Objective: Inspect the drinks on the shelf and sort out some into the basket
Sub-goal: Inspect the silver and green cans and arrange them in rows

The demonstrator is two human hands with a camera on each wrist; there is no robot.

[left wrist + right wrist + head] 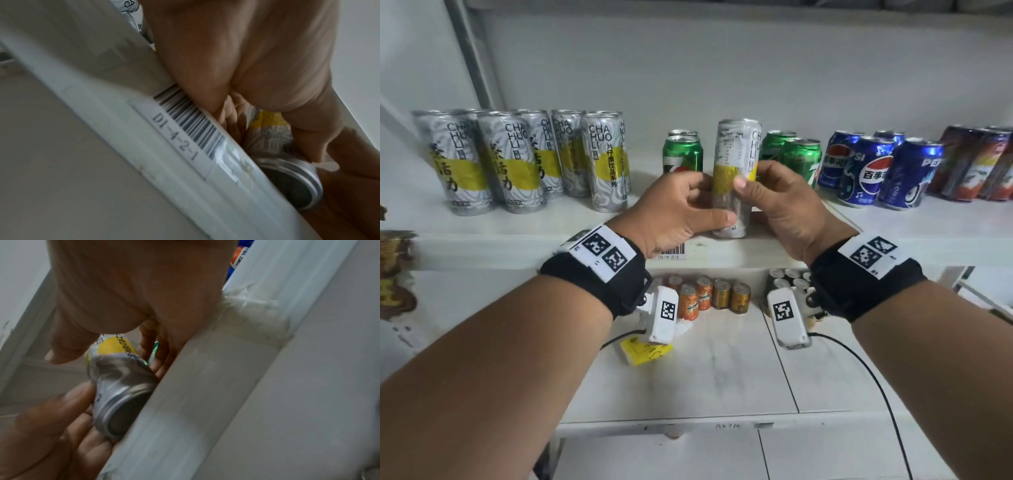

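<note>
You held the can (736, 178) upright over the shelf (517, 240) edge, left hand (674, 209) and right hand (780, 202) both pinching its middle. It looked rigid and slick, probably full; the mid-body grip suited it.

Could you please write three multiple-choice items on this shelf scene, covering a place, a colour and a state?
1. Where are the Pepsi cans?
A. right of the 7-Up cans
B. left of the shelved Cha Huo Li cans
C. lower shelf

2. What colour is the held Cha Huo Li can's band?
A. red
B. yellow
C. blue

3. How is it held?
A. left hand only
B. right hand only
C. both hands

Answers: 1 A, blue cans sit right of green; 2 B, yellow midsection; 3 C, both thumbs press it.
</note>
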